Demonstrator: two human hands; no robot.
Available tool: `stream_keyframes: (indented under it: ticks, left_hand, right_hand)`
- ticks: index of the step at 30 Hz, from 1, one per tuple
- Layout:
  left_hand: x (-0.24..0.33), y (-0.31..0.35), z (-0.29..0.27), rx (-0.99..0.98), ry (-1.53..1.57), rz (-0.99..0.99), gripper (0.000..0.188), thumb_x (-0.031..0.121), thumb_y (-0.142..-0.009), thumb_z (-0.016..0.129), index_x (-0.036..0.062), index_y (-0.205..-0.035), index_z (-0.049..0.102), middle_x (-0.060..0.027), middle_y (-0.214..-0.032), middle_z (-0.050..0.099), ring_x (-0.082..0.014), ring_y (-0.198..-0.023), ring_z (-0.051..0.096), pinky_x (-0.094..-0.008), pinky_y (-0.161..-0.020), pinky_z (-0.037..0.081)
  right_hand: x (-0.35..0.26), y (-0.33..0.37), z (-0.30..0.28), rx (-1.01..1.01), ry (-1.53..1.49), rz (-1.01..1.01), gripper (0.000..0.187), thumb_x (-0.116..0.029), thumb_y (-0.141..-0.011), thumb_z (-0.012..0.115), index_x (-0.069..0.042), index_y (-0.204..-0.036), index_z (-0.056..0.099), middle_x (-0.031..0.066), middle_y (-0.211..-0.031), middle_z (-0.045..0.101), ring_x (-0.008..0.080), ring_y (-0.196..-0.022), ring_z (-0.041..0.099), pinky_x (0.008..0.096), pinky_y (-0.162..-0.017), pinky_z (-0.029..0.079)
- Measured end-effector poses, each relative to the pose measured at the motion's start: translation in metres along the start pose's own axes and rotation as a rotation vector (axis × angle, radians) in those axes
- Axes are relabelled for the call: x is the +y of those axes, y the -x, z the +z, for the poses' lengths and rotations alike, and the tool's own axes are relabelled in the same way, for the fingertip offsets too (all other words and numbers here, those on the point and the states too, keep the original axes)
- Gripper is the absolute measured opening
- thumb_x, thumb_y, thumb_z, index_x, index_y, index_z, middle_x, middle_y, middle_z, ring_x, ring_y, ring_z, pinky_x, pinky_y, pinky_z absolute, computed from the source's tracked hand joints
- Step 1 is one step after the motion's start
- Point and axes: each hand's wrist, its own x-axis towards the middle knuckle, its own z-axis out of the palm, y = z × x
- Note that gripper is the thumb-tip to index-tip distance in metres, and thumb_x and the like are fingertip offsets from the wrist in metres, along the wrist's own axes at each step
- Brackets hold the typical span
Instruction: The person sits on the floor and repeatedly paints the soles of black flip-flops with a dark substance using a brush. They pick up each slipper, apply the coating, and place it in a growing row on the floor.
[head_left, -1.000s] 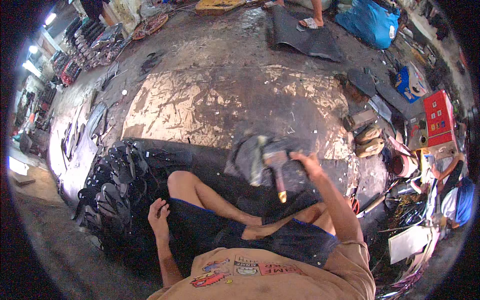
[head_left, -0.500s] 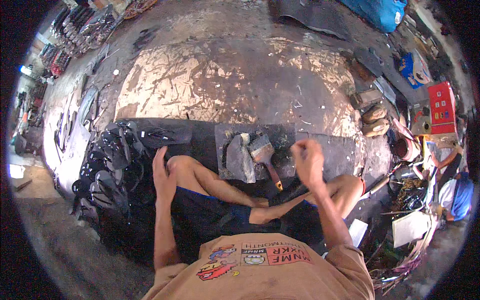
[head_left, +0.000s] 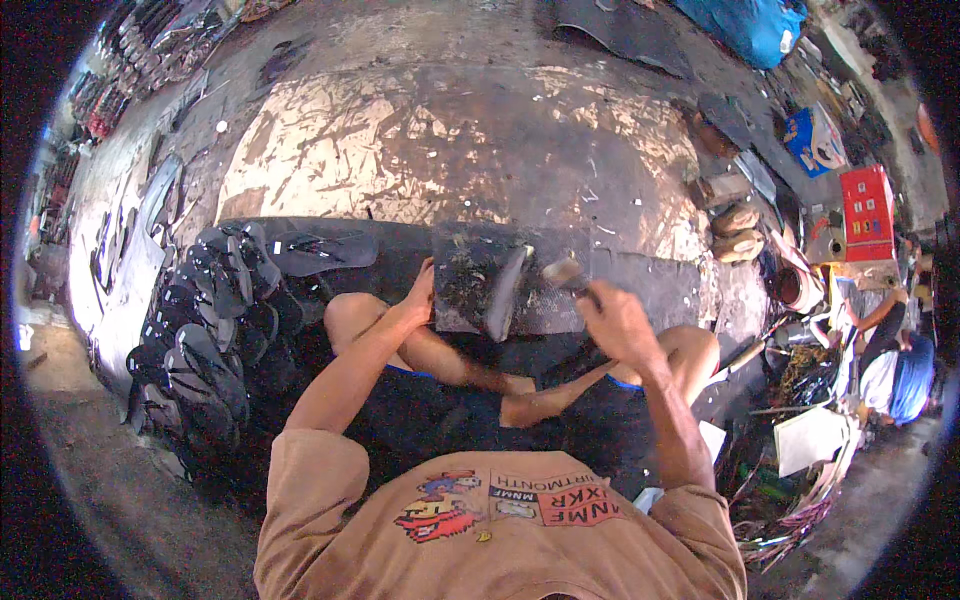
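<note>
Though what the left grip (head_left: 416, 299) holds is unclear, the right grip (head_left: 620, 324) grasps the brush (head_left: 565, 274), jutting leftward.

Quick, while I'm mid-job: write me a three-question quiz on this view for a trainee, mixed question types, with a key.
1. True or false: the right hand is holding a brush.

2. Where is the pile of dark flip-flops?
A) Between the person's feet
B) On the person's left
C) On the person's right

3. Which hand is at the left edge of the dark square sheet?

Key:
1. True; the brush is blurred, but its head sticks out from the fingers.
2. B
3. The left hand
</note>
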Motion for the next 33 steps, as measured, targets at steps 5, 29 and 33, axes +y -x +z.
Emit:
stream_keyframes:
  ticks: [5,29,33]
  left_hand:
    - [0.006,0.008,0.012,0.099,0.035,-0.065,0.032,0.025,-0.104,0.06,0.0046,-0.126,0.07,-0.0067,-0.117,0.074,-0.0196,-0.096,0.073,-0.0402,-0.085,0.062]
    - [0.022,0.014,0.03,0.029,-1.427,0.524,0.107,0.034,-0.057,0.102,0.0024,-0.144,0.048,-0.0116,-0.136,0.06,-0.0261,-0.13,0.057,-0.0432,-0.118,0.039]
    - [0.01,0.004,0.023,-0.014,-1.16,0.457,0.097,0.05,-0.061,0.094,0.0101,-0.141,0.056,-0.0117,-0.14,0.062,-0.0303,-0.137,0.051,-0.0499,-0.118,0.028]
  right_hand:
    - [-0.021,0.0,-0.053,0.177,0.139,0.102,0.031,-0.022,-0.1,0.056,0.0,-0.123,0.059,0.0297,-0.095,0.071,0.0515,-0.083,0.069,0.0601,-0.073,0.054]
    - [-0.019,-0.018,-0.005,0.63,-0.981,0.099,0.024,-0.011,-0.091,0.08,0.001,-0.111,0.074,0.0031,-0.109,0.074,0.014,-0.095,0.067,0.0302,-0.088,0.053]
    - [0.049,-0.022,-0.047,0.69,-0.866,0.358,0.027,-0.017,-0.089,0.082,0.001,-0.108,0.074,0.0051,-0.099,0.074,0.0153,-0.088,0.065,0.0314,-0.079,0.052]
